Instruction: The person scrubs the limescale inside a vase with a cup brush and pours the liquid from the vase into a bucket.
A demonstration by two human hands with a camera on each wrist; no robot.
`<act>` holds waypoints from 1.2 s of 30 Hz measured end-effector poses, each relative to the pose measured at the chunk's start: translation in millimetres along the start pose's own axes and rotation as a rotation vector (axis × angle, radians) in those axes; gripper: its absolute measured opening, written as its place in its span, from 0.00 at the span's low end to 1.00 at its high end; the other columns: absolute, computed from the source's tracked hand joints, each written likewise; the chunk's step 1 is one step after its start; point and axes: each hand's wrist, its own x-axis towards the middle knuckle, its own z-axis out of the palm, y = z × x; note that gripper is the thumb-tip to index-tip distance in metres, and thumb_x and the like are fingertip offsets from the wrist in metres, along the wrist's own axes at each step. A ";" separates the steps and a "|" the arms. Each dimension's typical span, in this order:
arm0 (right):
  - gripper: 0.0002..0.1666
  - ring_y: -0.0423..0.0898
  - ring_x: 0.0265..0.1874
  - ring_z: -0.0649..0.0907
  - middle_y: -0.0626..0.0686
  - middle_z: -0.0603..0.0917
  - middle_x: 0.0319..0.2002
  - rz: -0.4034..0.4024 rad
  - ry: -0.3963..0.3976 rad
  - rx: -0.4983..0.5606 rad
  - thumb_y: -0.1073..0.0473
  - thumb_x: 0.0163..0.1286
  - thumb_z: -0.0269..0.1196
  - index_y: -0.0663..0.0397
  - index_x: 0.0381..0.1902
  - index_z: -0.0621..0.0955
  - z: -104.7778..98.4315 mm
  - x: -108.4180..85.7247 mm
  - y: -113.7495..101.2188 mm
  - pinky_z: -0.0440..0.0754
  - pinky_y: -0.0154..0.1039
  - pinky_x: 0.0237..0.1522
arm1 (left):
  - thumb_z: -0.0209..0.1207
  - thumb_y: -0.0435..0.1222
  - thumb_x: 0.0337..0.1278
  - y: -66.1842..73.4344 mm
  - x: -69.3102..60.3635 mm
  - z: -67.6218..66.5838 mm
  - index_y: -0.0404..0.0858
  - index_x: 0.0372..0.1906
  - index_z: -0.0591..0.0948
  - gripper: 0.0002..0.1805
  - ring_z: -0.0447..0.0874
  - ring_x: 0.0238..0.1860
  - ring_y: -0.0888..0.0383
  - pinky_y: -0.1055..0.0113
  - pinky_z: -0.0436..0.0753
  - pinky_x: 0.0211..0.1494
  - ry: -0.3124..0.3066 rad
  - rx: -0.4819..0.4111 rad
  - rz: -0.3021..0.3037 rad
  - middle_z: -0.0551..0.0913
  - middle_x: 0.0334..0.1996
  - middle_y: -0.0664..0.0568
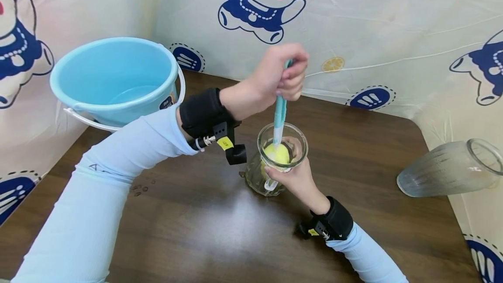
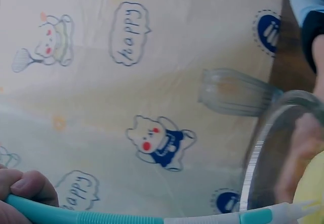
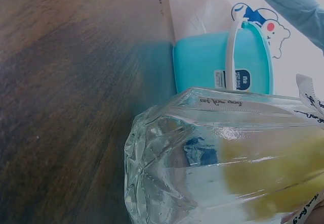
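My left hand [image 1: 284, 71] grips the teal and white handle of a sponge bottle brush [image 1: 280, 112] from above. The handle runs down through the mouth of a clear glass vase [image 1: 254, 178], and its yellow sponge head [image 1: 278, 154] sits inside. My right hand [image 1: 296, 176] holds the vase round its upper part, from the right. In the left wrist view, the left hand's curled fingers [image 2: 33, 188] are at the handle's end, by the vase's rim [image 2: 251, 168]. The right wrist view shows the faceted vase base [image 3: 152, 168] and a printed ribbon [image 3: 223, 103] round the glass.
A light blue bucket [image 1: 114, 77] with a white handle stands at the table's back left. Another ribbed glass vase [image 1: 436, 171] stands near the right edge. Some wet marks lie on the brown table [image 1: 188, 213]. A printed cartoon curtain [image 1: 365, 25] hangs behind.
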 end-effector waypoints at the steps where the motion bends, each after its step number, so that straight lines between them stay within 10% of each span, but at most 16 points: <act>1: 0.40 0.45 0.42 0.74 0.67 0.74 0.46 0.001 0.001 0.003 0.74 0.42 0.69 0.74 0.53 0.63 -0.1 -0.2 0.3 0.71 0.30 0.45 | 0.31 0.30 0.61 5.7 -0.7 0.7 0.43 0.03 0.54 0.27 0.45 0.04 0.62 0.70 0.46 0.12 0.009 -0.009 0.021 0.53 0.00 0.59; 17: 0.39 0.39 0.40 0.75 0.65 0.76 0.43 -0.054 0.025 0.017 0.75 0.39 0.70 0.73 0.51 0.66 1.2 -1.1 2.8 0.73 0.31 0.45 | 0.29 0.31 0.64 43.1 -11.4 -7.5 0.40 0.04 0.52 0.28 0.51 0.02 0.61 0.69 0.46 0.13 0.075 -0.126 0.174 0.52 0.02 0.54; 36: 0.40 0.40 0.46 0.72 0.69 0.73 0.48 -0.044 0.016 0.015 0.74 0.41 0.69 0.75 0.52 0.63 0.7 0.3 0.4 0.67 0.29 0.49 | 0.31 0.31 0.61 -21.0 -24.5 -17.8 0.45 0.03 0.54 0.28 0.45 0.04 0.62 0.70 0.46 0.13 0.126 -0.157 0.130 0.53 0.01 0.59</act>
